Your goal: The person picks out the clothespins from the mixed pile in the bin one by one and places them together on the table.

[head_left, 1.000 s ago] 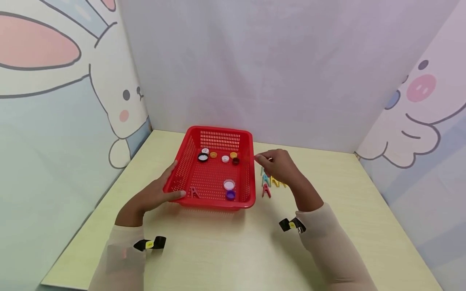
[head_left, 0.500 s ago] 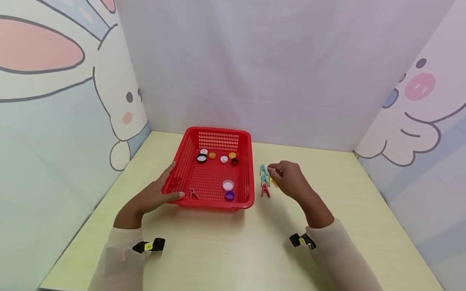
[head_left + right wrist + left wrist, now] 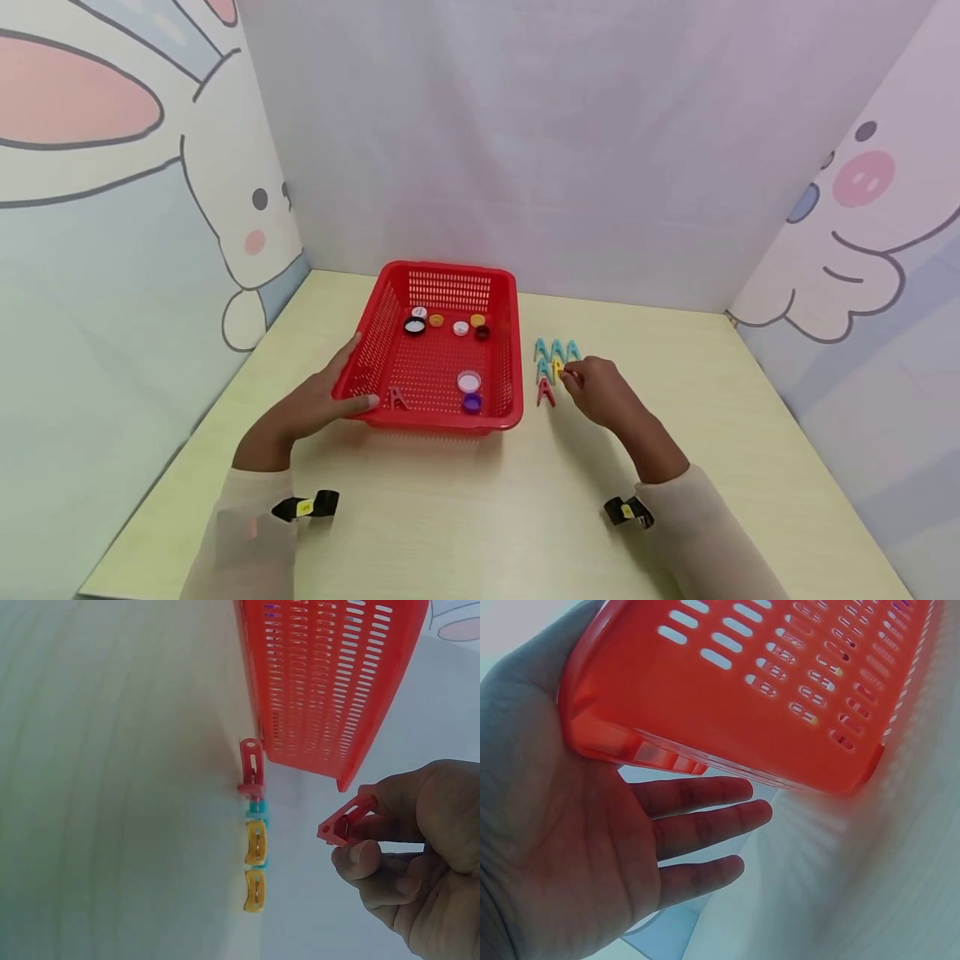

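My left hand (image 3: 311, 404) holds the near left corner of a red plastic basket (image 3: 442, 422), its thumb over the rim. In the left wrist view three fingers stretch out straight below the basket's side. To the right of the basket, my right hand (image 3: 606, 392) pinches a red clothespin (image 3: 346, 819) between thumb and fingers. It hovers beside the rows of clothespins: several light blue ones (image 3: 557, 350), a yellow one (image 3: 558, 369) and a red one (image 3: 546, 392). Two yellow ones (image 3: 256, 841) show in the right wrist view; the hand partly hides this group in the head view.
Inside the basket lie several bottle caps, among them a black-rimmed one (image 3: 415, 326), a purple one (image 3: 472, 403) and a white one (image 3: 468, 382), plus a red clothespin (image 3: 397, 397). A pale wooden table (image 3: 442, 517) meets walls with cartoon animals (image 3: 255, 200) at the sides.
My right hand has moved from the basket's right rim down and to the right, toward the near side of the clothespin rows, uncovering the blue ones. My left hand stays on the basket.
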{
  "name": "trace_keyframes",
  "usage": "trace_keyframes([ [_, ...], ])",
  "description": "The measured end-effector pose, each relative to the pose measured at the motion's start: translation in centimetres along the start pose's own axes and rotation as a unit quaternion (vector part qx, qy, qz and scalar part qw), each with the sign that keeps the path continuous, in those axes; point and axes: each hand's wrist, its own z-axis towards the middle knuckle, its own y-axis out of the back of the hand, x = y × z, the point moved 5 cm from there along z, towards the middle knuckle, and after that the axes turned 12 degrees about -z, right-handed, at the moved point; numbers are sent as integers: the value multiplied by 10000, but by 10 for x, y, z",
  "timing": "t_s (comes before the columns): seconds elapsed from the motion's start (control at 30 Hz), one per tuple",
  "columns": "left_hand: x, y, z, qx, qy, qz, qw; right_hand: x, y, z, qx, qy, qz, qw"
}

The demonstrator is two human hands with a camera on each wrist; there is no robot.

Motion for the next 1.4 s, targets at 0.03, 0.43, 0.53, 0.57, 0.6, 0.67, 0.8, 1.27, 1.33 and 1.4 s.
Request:
trace_keyframes([
  [0.03, 0, 0, 0, 12, -1, -10, 10000, -1, -3, 1, 75, -22, -58, 10000],
  [0.43, -1, 1, 0, -9, 11, 30, 10000, -7, -20, 6, 478, -104, -102, 9988],
  [0.53, -1, 1, -1, -7, 29, 24, 10000, -8, -23, 7, 516, -92, -95, 9986],
  [0.57, -1, 1, -1, -11, 36, 17, 10000, -8, -23, 7, 536, -70, -113, 9985],
  [0.6, -1, 1, -1, -5, 25, 1, 10000, -8, -25, 8, 555, -51, -144, 9983],
  [0.67, -2, 0, -1, -4, 14, 7, 10000, -9, -27, 9, 614, -61, -194, 9979],
  [0.8, -2, 0, -1, -4, 18, 27, 10000, -11, -30, 10, 721, -81, -253, 9970],
  [1.27, -5, -3, -2, 4, -23, -17, 10000, -15, -35, 12, 824, -59, -245, 9963],
  [1.33, -5, -3, -2, -10, 1, -31, 10000, -15, -36, 12, 833, -92, -247, 9962],
  [1.4, -4, -3, -2, -18, 13, -39, 10000, -16, -37, 12, 847, -128, -244, 9960],
])
